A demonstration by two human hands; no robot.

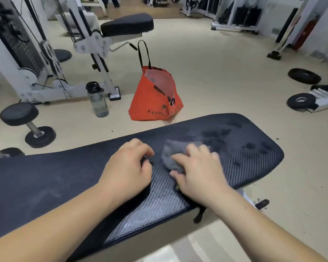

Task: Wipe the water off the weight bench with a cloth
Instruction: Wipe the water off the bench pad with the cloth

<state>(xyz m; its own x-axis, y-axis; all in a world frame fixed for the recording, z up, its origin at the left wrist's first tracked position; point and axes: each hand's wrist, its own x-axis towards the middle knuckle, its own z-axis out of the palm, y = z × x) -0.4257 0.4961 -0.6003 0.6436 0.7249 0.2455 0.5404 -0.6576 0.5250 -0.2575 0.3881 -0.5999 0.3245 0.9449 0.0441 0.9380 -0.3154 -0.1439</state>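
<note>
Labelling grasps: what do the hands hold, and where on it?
Right hand presses the grey cloth flat on the bench, covering its right part. Left hand holds nothing.

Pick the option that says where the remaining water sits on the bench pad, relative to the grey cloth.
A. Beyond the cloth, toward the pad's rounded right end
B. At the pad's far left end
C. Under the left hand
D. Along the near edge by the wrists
A: dark wet patches and droplets lie past the grey cloth, toward the rounded end of the bench pad, while the right hand presses the cloth.
</note>
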